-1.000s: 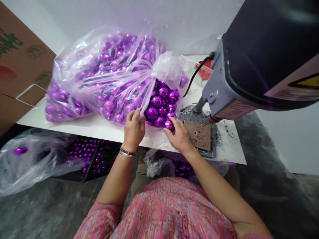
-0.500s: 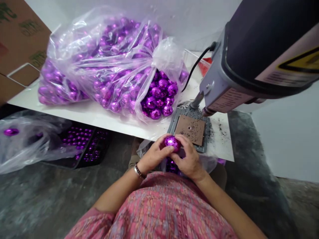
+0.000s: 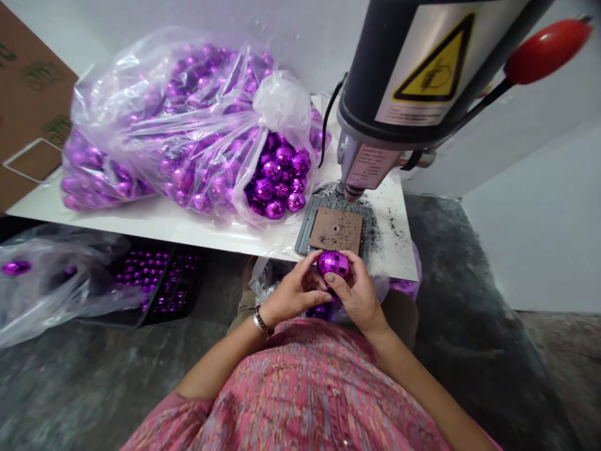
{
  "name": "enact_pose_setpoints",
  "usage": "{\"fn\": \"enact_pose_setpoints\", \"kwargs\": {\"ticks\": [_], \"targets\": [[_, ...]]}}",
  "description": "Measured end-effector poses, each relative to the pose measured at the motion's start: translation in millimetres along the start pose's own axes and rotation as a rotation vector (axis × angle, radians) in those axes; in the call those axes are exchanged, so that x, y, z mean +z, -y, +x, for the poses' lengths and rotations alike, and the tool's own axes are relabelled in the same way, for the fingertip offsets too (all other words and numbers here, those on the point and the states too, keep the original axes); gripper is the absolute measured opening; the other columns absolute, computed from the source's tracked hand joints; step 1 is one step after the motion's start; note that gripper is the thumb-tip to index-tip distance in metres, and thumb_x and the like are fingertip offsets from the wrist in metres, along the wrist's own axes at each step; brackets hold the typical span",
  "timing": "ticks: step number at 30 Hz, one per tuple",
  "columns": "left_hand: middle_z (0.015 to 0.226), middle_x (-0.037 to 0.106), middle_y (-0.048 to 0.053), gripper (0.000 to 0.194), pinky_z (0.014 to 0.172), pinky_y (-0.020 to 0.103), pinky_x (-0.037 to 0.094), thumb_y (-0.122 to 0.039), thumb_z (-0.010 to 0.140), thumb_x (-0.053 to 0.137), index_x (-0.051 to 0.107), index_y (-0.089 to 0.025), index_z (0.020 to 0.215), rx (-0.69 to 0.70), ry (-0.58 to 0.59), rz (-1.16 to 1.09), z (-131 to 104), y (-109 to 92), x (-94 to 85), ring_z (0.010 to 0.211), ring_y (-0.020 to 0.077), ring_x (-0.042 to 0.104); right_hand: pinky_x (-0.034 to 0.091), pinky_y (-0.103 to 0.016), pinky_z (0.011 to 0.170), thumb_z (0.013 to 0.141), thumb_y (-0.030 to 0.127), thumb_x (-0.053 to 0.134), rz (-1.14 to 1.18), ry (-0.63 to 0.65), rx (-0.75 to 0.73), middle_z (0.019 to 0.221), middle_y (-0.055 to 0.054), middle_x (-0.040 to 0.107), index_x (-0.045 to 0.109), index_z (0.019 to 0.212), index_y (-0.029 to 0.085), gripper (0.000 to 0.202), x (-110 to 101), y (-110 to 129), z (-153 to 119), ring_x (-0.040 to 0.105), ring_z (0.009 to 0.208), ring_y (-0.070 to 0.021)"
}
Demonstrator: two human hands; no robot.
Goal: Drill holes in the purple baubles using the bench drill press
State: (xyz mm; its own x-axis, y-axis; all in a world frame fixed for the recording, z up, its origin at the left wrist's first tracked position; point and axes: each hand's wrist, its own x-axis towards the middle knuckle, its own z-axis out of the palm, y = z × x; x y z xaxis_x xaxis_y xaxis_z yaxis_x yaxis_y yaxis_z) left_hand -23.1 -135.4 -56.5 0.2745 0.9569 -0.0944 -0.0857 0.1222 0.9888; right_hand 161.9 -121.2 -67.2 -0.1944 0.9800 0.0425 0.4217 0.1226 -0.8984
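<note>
A shiny purple mirror-ball bauble [image 3: 333, 264] is held between my two hands, just off the table's front edge. My right hand [image 3: 357, 293] is closed on it, thumb on the near face and fingers around the right side. My left hand [image 3: 300, 290] cups its left side; the index fingertip touches the ball, while the thumb lies apart below it. Just beyond my hands is a bench drill press [image 3: 375, 88]. Its chuck [image 3: 352, 193] hangs over a brown board [image 3: 335, 230] with a small hole, strewn with dark shavings. More purple baubles [image 3: 320, 311] show beneath my hands.
A large clear bag [image 3: 164, 125] of purple baubles lies on the white table [image 3: 188, 227], open toward the drill. A red-knobbed lever [image 3: 547, 50] juts right from the drill. At left are a cardboard box [image 3: 32, 94], a black crate [image 3: 171, 275] of baubles and a plastic bag [image 3: 61, 282].
The camera view has swung right, bringing the drill's red knob into sight. My left thumb has come off the bauble, which has turned and sits more in my right hand.
</note>
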Motion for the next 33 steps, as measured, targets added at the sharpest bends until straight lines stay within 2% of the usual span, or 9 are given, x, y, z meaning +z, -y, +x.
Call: {"fn": "enact_pose_setpoints", "kwargs": {"ticks": [4,8,11,14,17,22,27,31,33], "targets": [[0.144,0.067,0.014,0.079,0.122,0.049,0.045,-0.055,0.076,0.088,0.061,-0.022,0.142,0.098,-0.193,0.246,4,2,-2.0,0.134,0.0316,0.063,0.062,-0.030,0.104,0.093,0.063,0.059,0.103,0.058,0.092,0.129,-0.012,0.063,0.055,0.142,0.012,0.070,4,16,6,0.063,0.116,-0.0094],[0.127,0.075,0.012,0.064,0.107,0.042,0.055,-0.052,0.080,0.082,0.065,-0.018,0.133,0.050,-0.228,0.194,27,-18,-8.4,0.114,0.0265,0.070,0.062,-0.030,0.105,0.095,0.062,0.055,0.194,0.072,0.138,0.132,-0.012,0.062,0.050,0.147,0.013,0.071,-6,22,14,0.064,0.116,-0.0090],[0.115,0.076,0.009,0.052,0.092,0.034,0.057,-0.046,0.083,0.077,0.068,-0.016,0.125,0.012,-0.228,0.181,56,-37,-16.9,0.100,0.0215,0.069,0.061,-0.028,0.102,0.096,0.061,0.054,0.211,0.034,0.180,0.124,-0.011,0.064,0.055,0.140,0.012,0.065,-25,18,15,0.063,0.110,-0.0069],[0.109,0.076,0.007,0.049,0.083,0.029,0.055,-0.038,0.077,0.081,0.071,-0.017,0.120,-0.001,-0.221,0.241,85,-48,-25.2,0.095,0.0193,0.068,0.060,-0.026,0.100,0.097,0.060,0.053,0.207,-0.005,0.232,0.111,-0.008,0.065,0.062,0.125,0.010,0.058,-43,10,11,0.062,0.105,-0.0052],[0.102,0.076,0.005,0.052,0.081,0.028,0.054,-0.033,0.071,0.084,0.072,-0.016,0.118,-0.041,-0.237,0.311,102,-51,-29.6,0.091,0.0180,0.066,0.060,-0.024,0.096,0.097,0.060,0.053,0.204,-0.034,0.292,0.107,-0.007,0.065,0.061,0.123,0.009,0.057,-53,1,5,0.061,0.101,-0.0043],[0.107,0.077,0.005,0.053,0.087,0.029,0.054,-0.031,0.069,0.084,0.072,-0.016,0.119,-0.047,-0.213,0.392,110,-50,-27.8,0.095,0.0184,0.067,0.059,-0.023,0.095,0.097,0.060,0.053,0.201,-0.058,0.346,0.104,-0.006,0.064,0.062,0.121,0.008,0.057,-57,-10,-1,0.060,0.099,-0.0040],[0.119,0.077,0.007,0.058,0.096,0.032,0.054,-0.028,0.072,0.085,0.070,-0.017,0.126,0.003,-0.240,0.583,114,-51,-22.9,0.105,0.0203,0.069,0.059,-0.022,0.094,0.098,0.060,0.053,0.223,-0.053,0.310,0.103,-0.006,0.064,0.062,0.119,0.008,0.057,-57,-15,1,0.060,0.098,-0.0035],[0.121,0.076,0.006,0.061,0.095,0.032,0.056,-0.024,0.074,0.085,0.067,-0.017,0.132,0.010,-0.203,0.715,117,-56,-15.9,0.102,0.0201,0.070,0.059,-0.021,0.092,0.098,0.061,0.052,0.221,-0.042,0.284,0.102,-0.006,0.064,0.062,0.118,0.008,0.057,-57,-18,2,0.060,0.096,-0.0031],[0.124,0.075,0.008,0.064,0.100,0.034,0.056,-0.021,0.073,0.085,0.066,-0.015,0.134,0.028,-0.189,0.796,119,-59,-10.9,0.107,0.0227,0.071,0.059,-0.021,0.090,0.098,0.061,0.051,0.203,-0.039,0.276,0.101,-0.006,0.064,0.062,0.118,0.008,0.058,-59,-17,1,0.060,0.095,-0.0028]]}}
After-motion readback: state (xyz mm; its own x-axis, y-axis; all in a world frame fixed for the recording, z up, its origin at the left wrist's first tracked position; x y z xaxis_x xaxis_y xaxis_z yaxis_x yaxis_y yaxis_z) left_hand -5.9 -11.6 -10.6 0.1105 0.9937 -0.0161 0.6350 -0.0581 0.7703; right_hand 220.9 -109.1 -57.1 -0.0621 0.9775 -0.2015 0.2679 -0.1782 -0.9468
